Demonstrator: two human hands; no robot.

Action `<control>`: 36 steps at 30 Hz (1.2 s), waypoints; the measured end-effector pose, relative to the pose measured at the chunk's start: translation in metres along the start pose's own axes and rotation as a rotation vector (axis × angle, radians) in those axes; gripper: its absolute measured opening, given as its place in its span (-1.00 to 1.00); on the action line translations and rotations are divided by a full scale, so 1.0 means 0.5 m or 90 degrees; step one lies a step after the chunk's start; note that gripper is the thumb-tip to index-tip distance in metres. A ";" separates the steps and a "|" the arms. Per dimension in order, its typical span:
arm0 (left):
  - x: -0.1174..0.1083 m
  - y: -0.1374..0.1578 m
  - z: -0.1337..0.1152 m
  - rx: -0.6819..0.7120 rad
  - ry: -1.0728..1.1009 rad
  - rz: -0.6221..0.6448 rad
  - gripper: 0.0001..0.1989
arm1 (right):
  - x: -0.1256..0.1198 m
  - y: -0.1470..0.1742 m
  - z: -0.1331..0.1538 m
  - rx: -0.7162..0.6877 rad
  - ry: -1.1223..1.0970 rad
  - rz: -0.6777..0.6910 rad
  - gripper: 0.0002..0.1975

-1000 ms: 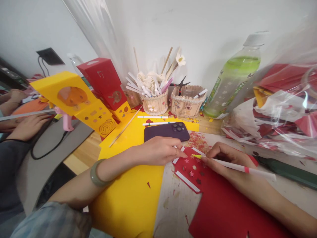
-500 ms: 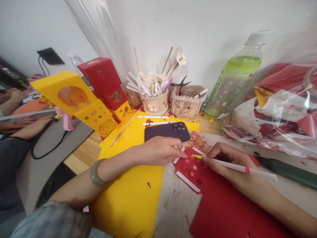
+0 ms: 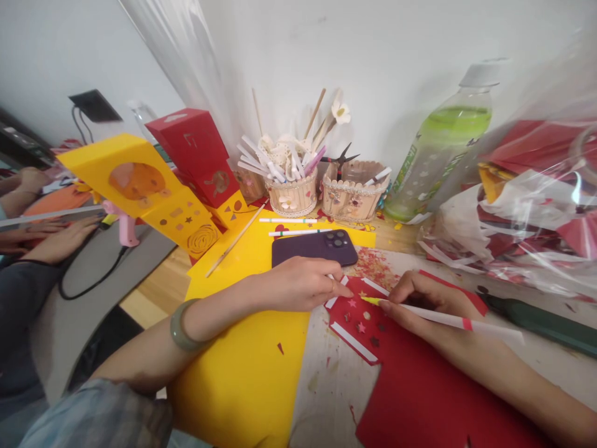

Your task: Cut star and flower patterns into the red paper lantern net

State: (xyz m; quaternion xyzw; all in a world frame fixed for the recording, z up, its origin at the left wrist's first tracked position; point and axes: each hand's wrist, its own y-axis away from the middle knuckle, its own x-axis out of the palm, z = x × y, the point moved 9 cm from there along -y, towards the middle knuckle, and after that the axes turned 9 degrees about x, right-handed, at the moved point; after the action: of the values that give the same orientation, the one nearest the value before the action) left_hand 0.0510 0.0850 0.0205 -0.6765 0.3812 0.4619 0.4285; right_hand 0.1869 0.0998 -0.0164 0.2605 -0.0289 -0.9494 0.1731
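Observation:
My right hand (image 3: 424, 295) is closed round a slim white pen (image 3: 438, 316) with a red band and a yellow tip. The tip points at a small gold star on a red card (image 3: 433, 386); whether it touches cannot be told. Several small pink, gold and dark stars lie on the card's flap, whose edges carry white tape strips (image 3: 354, 342). My left hand (image 3: 303, 283) has its fingers bent together, with a fingertip pressed on the flap's left part. Its thumb is hidden. A dark purple phone (image 3: 308, 246) lies just behind the left hand.
Yellow card (image 3: 247, 367) lies under my left arm. Behind stand two wooden baskets (image 3: 293, 196) of craft tools, a green drink bottle (image 3: 443, 149) and a bulging clear bag (image 3: 527, 224). Yellow and red boxes (image 3: 196, 155) stand at left, near another person's hand (image 3: 65, 239).
The pen and my right hand have shifted slightly towards me, with the tip still by the gold star. My left hand stays where it was on the flap.

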 end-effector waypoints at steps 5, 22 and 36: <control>0.001 -0.001 0.000 0.000 -0.001 0.001 -0.75 | 0.001 0.001 -0.001 -0.002 -0.003 0.001 -0.73; 0.004 -0.002 0.002 -0.013 -0.005 0.024 -0.74 | 0.002 0.000 -0.005 0.005 0.004 0.000 -0.72; 0.005 -0.002 0.001 -0.011 -0.009 0.033 -0.74 | -0.006 0.001 0.003 0.000 0.020 -0.025 -0.70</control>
State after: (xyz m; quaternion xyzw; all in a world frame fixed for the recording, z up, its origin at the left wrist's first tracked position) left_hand 0.0525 0.0853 0.0183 -0.6669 0.3917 0.4808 0.4131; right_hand 0.1886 0.1003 -0.0136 0.2762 -0.0212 -0.9483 0.1550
